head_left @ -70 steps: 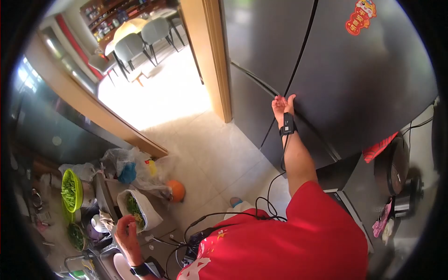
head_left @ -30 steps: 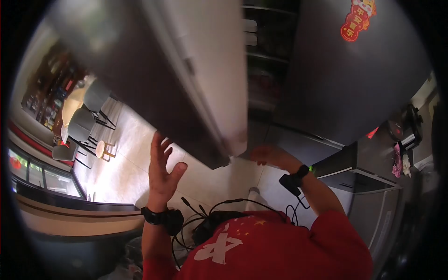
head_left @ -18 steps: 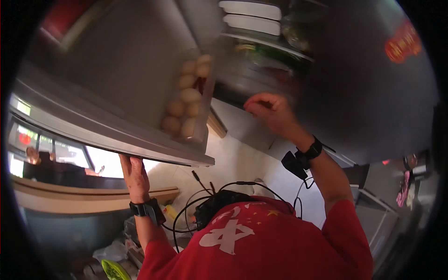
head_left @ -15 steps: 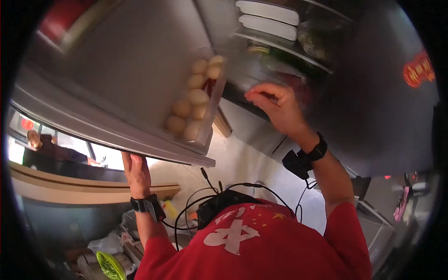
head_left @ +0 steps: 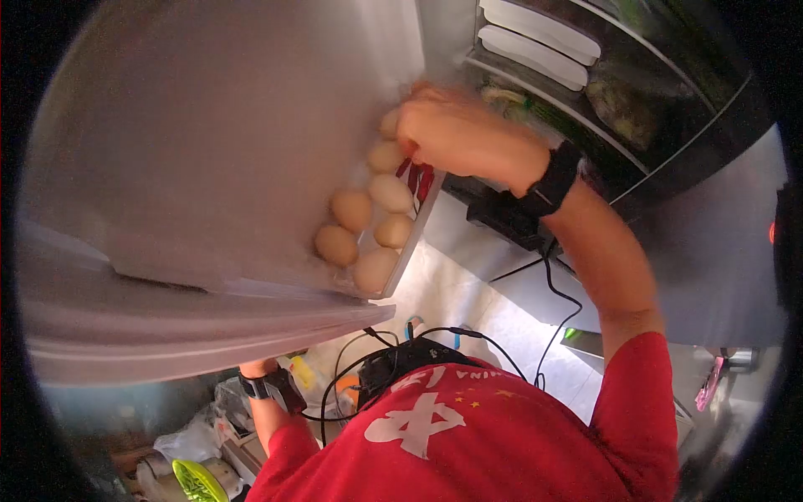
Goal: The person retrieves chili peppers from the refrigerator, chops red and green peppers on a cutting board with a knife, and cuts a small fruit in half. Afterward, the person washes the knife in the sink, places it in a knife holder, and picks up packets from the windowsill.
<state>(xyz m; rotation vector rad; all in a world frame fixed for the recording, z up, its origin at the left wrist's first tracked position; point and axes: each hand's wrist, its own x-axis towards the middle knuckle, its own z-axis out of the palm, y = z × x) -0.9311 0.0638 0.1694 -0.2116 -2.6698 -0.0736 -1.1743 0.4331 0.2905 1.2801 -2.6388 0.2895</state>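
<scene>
My right hand (head_left: 456, 130) reaches over the far end of the clear egg tray (head_left: 407, 258) on the inside of the open refrigerator door. Its fingers bend down among the eggs (head_left: 391, 193) and several red chili peppers (head_left: 425, 181). Blur and the back of the hand hide the fingertips, so what they hold cannot be told. Pale and light-brown eggs fill the near part of the tray. My left hand (head_left: 259, 366) is at the outer side of the refrigerator door (head_left: 242, 335), near its lower edge. The door covers its fingers.
White containers (head_left: 539, 43) and bagged greens (head_left: 623, 109) sit on the refrigerator shelves at right. A black cable (head_left: 552, 284) hangs from the right wrist strap. Plastic bags (head_left: 188, 435) and a green basket (head_left: 196, 481) lie at lower left.
My right hand has moved left from in front of the shelves to the egg tray. The door appears swung lower in view, now covering most of my left hand.
</scene>
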